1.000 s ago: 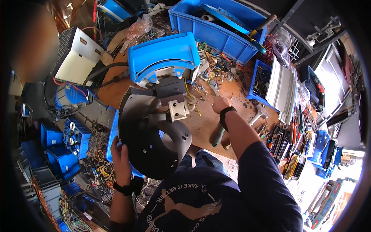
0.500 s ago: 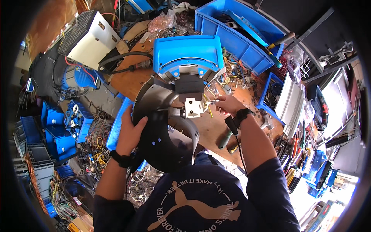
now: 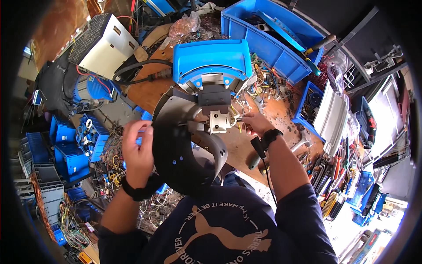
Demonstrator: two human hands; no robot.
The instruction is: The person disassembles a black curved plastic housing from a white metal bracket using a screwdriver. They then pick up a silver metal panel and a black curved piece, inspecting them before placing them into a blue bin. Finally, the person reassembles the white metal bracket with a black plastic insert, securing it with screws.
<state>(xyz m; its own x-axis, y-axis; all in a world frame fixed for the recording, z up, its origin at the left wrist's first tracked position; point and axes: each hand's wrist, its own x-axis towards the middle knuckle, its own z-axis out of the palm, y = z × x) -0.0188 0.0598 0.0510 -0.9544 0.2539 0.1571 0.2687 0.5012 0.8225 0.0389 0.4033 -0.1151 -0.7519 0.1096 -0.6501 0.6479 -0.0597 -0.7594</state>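
Observation:
A machine with a blue housing stands on the bench in front of me, with a white metal bracket below it. From it a black curved shell reaches down toward my chest. Just left of the shell's edge, my left hand is raised with its fingers loosely bent and apart, holding nothing visible. At the right of the bracket, beside some yellow wires, the fingers of my right hand pinch a thin metal piece whose kind I cannot make out.
A hammer and a dark green handle lie on the wooden bench at right. Behind stands a large blue crate. Tangled wires and blue bins fill the left; hand tools crowd the right.
My left hand has come off the black shell and shifted slightly left, its fingers bending. My right hand stays beside the bracket, its wrist slightly lower and farther left.

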